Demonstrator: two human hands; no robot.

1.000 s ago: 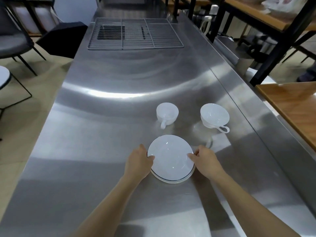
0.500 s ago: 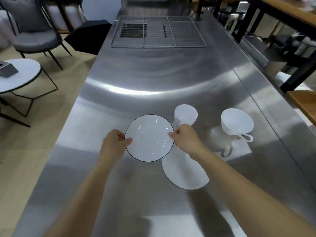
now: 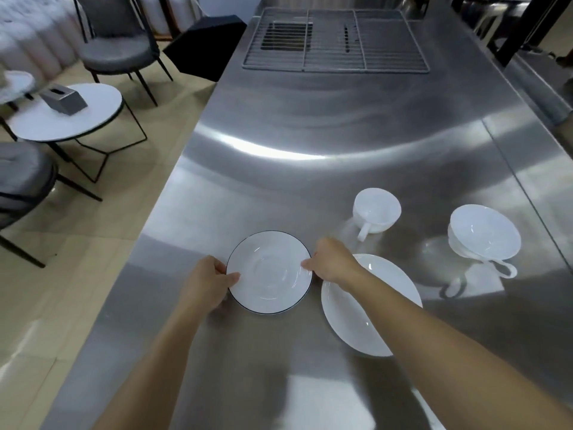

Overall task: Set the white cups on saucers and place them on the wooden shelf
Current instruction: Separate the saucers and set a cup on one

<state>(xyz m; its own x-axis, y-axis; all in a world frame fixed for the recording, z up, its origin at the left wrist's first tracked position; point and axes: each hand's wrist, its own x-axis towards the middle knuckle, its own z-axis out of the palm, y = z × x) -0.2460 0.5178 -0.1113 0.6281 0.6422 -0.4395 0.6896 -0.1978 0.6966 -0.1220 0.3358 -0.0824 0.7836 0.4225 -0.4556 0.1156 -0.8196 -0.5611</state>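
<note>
A white saucer with a dark rim lies low over the steel counter, near its left edge. My left hand pinches its left rim and my right hand pinches its right rim. A second, plain white saucer rests on the counter just to the right, partly under my right forearm. Two white cups stand behind: a small one with its handle toward me, and a wider one at the right with its handle at the front right. No wooden shelf is in view.
A wire rack lies at the far end of the counter. Left of the counter, on the floor, stand a round white side table with a grey box and grey chairs. Black frame legs rise at the far right.
Both hands lifted the dark-rimmed saucer off the plain one and carried it left, then lowered it toward the counter. The view has swung left. The cups have not moved.
</note>
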